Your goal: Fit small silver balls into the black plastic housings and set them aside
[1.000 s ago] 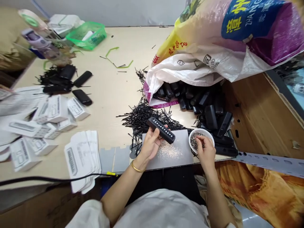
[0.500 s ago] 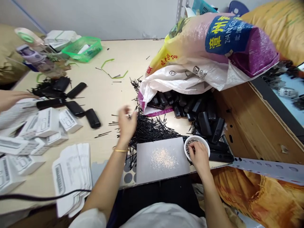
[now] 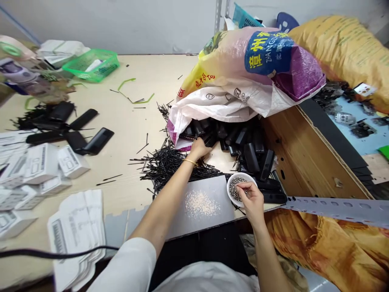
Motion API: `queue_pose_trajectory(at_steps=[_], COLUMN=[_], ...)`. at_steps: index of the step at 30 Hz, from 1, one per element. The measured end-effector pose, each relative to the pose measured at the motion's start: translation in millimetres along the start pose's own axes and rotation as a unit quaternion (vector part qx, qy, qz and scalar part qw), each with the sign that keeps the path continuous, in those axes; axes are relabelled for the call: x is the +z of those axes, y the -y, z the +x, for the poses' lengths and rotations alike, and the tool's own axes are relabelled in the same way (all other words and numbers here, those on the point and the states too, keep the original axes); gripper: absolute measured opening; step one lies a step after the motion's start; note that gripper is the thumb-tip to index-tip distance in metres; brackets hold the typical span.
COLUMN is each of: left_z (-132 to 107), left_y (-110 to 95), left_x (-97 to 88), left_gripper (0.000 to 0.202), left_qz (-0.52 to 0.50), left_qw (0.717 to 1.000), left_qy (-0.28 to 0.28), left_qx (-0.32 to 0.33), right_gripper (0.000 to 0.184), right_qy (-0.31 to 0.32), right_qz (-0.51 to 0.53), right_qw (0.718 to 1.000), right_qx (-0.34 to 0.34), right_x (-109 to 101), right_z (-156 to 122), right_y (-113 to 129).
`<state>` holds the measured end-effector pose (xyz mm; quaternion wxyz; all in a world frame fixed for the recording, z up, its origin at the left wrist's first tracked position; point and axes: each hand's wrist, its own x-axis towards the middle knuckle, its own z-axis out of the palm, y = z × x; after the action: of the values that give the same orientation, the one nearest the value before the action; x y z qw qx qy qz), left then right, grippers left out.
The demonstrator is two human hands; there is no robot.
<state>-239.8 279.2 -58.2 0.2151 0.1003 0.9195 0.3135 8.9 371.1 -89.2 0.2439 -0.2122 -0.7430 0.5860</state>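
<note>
My left hand (image 3: 199,148) reaches to the mouth of a big printed woven sack (image 3: 243,77), with its fingers closed on one of the black plastic cases (image 3: 252,156) spilling out of it. My right hand (image 3: 249,198) rests on the rim of a small white bowl (image 3: 231,184) of tiny metal balls, fingertips pinched inside it. Between my arms lies a grey mat (image 3: 206,211) with a patch of pale grains. A heap of thin black pins (image 3: 170,164) lies just left of my left hand.
Finished black cases (image 3: 91,140) lie at the left, beside white cartons (image 3: 45,162) and flat carton blanks (image 3: 75,231). A green basket (image 3: 91,65) stands at the back left. A black cable (image 3: 54,254) crosses the near edge. A wooden partition (image 3: 306,158) rises on the right.
My left hand put the black case down at the left, then swung right to the sack's mouth. My right hand stayed at the bowl. The view turned right.
</note>
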Motion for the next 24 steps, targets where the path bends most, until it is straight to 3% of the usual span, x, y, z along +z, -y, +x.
queue_pose_trajectory(at_steps=[4, 9, 12, 15, 17, 20, 22, 24], left_z=[-45, -117, -145, -155, -157, -160, -161, -161], left_y=[38, 71, 81, 86, 86, 85, 83, 79], left_x=[-25.1, -36.5, -27.6, -12.6, -7.6, -13.3, -20.6, -24.1], left_gripper=[0.045, 0.047, 0.053, 0.056, 0.05, 0.035, 0.037, 0.052], left_qz=[0.01, 0.008, -0.115, -0.313, -0.379, -0.305, -0.272, -0.357], left_qw=[0.997, 0.97, 0.961, 0.918, 0.891, 0.908, 0.916, 0.901], left_qy=[-0.016, -0.082, -0.156, -0.203, -0.216, -0.211, -0.187, -0.166], left_qx=[0.08, 0.229, 0.199, 0.131, 0.124, 0.195, 0.229, 0.183], right_gripper=[0.027, 0.021, 0.021, 0.024, 0.026, 0.027, 0.027, 0.026], right_qy=[0.013, 0.037, 0.053, 0.042, 0.03, 0.027, 0.031, 0.033], right_qz=[0.055, 0.008, 0.014, 0.039, 0.054, 0.069, 0.077, 0.09], right_qw=[0.998, 0.998, 0.998, 0.998, 0.998, 0.997, 0.996, 0.995], right_qx=[0.012, -0.041, -0.038, 0.004, 0.024, 0.029, 0.033, 0.038], right_x=[8, 26, 42, 58, 65, 67, 66, 65], right_z=[0, -4, -9, -16, -20, -22, -21, -21], right_y=[4, 12, 14, 14, 14, 15, 17, 18])
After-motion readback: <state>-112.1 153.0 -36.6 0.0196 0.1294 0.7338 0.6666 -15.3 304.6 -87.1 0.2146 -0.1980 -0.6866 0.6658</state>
